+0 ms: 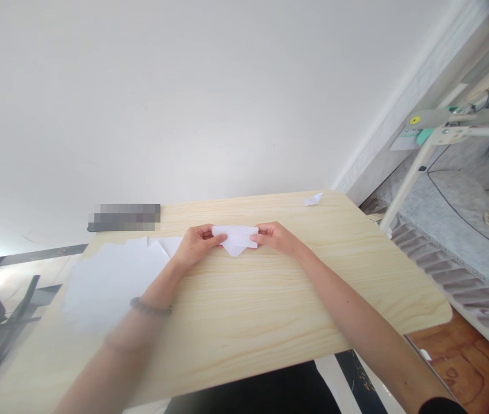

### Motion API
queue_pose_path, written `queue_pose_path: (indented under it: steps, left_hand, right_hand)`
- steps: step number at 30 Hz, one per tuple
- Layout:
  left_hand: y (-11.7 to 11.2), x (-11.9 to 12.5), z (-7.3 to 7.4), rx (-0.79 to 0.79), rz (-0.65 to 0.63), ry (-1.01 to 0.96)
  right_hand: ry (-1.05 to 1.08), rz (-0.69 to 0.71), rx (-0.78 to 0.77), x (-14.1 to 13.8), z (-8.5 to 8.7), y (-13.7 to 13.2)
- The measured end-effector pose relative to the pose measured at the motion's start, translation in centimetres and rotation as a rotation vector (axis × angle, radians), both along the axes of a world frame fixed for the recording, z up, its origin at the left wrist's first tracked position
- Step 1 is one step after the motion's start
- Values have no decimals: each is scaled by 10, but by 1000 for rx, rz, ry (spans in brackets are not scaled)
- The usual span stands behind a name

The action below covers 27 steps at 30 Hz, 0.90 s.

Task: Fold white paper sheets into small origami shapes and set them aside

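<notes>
A small folded sheet of white paper (236,234) is held just above the table, with a straight top edge and a pointed flap hanging at its lower middle. My left hand (198,242) pinches its left end, thumb in front and fingers behind. At the right end, my right hand (275,237) grips it the same way between thumb and fingers. A dark beaded bracelet circles my left wrist. The fingers behind the paper are partly hidden.
Several white paper sheets (106,276) lie spread on the left of the wooden table (244,310). A small folded paper piece (313,199) rests near the back right edge. Beyond the right side stand a white metal stand (412,172) and a grey sofa (464,213).
</notes>
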<state>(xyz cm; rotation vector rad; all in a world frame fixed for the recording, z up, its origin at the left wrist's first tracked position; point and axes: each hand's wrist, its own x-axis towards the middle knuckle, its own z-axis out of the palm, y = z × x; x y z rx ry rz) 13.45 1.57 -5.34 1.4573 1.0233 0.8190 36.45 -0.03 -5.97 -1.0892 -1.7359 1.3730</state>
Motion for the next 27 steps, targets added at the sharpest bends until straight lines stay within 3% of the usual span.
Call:
queue_pose_path:
  steps: [4, 12, 19, 27]
  left_hand:
    - [0, -1, 1, -5, -4, 19]
    - [2, -1, -4, -79, -18, -96]
    - [2, -1, -4, -72, -37, -131]
    - [-5, 5, -3, 125, 30, 149]
  right_hand:
    - [-102, -57, 50, -2, -5, 1]
    - [-12, -9, -57, 4, -1, 0]
    - [23, -85, -40, -2, -4, -1]
    - [-82, -156, 60, -14, -8, -8]
